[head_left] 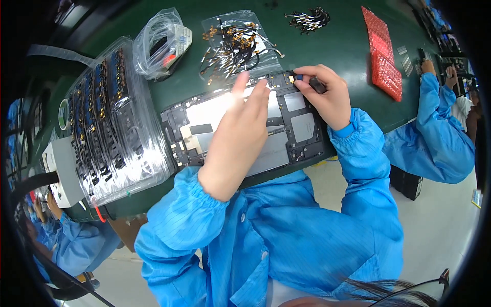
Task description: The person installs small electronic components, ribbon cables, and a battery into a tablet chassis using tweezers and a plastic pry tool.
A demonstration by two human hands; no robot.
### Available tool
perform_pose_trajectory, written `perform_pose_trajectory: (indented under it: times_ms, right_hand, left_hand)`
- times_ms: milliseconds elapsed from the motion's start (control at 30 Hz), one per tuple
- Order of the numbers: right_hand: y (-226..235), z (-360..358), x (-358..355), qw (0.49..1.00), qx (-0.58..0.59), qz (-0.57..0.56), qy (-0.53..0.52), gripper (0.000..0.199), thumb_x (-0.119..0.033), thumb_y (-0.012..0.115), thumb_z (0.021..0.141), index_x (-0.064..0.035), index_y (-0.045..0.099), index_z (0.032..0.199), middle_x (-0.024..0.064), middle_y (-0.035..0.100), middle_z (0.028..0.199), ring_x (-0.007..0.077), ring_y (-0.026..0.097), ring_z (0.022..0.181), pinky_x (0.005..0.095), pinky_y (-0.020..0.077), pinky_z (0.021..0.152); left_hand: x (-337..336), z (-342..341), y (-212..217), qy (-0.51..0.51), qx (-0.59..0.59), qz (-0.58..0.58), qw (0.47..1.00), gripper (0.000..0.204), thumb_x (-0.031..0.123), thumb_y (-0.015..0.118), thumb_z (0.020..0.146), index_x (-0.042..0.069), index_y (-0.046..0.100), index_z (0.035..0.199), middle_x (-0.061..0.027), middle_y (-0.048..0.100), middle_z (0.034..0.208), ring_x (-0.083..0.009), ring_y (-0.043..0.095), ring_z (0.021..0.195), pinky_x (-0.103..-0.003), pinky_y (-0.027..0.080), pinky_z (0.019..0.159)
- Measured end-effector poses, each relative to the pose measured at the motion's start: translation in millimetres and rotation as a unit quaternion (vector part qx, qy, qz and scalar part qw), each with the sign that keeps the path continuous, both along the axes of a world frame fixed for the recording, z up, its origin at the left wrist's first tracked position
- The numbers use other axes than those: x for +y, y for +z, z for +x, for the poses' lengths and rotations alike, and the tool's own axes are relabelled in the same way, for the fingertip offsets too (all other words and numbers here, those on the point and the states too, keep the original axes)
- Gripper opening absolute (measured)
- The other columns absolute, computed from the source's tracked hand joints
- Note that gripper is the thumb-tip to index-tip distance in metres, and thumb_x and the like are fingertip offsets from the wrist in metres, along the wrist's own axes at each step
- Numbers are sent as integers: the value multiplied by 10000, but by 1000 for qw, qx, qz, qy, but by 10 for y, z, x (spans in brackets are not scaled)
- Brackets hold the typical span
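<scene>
An open tablet frame [294,128] with grey shielding plates lies on the green table in front of me. My left hand [240,128] rests flat over its middle, fingers stretched toward the top edge and holding it down. My right hand [327,94] sits at the frame's upper right corner, pinching a small black tool [317,85] whose blue tip touches the frame's top edge. Both sleeves are blue.
A clear plastic tray [110,128] of flex cables lies at left. Clear bags [161,43] and a bag of loose gold-tipped cables [232,43] lie behind the frame. A red mat [382,53] is at right. Co-workers in blue sit at right [434,133] and lower left [76,240].
</scene>
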State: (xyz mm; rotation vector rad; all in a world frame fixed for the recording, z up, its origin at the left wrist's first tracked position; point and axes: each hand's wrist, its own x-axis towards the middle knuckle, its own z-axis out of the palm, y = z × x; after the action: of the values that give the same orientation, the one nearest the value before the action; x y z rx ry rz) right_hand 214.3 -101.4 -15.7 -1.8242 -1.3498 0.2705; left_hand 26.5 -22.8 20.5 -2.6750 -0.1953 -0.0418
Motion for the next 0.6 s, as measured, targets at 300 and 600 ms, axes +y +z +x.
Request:
perform_pose_trajectory:
  times_ms: [300, 600]
  right_hand:
    - [435, -43, -63, 998, -60, 26, 25, 256, -31, 637, 737, -41, 612, 991, 103, 611, 880, 231, 610, 806, 308, 497, 680]
    - [355, -334, 388, 947, -209, -42, 239, 279, -73, 626, 740, -92, 620, 1019, 61, 581, 1002, 245, 606, 801, 325, 495, 660]
  left_hand:
    - [-51, -241, 57, 155, -111, -152, 970, 410, 99, 518, 714, 53, 574, 1118, -94, 486, 1242, -264, 369, 1213, -524, 217, 1022]
    - [-733, -1032, -268, 73, -201, -945, 248, 488, -20, 408, 749, 40, 462, 1230, -155, 486, 1216, -259, 460, 1137, -313, 312, 974]
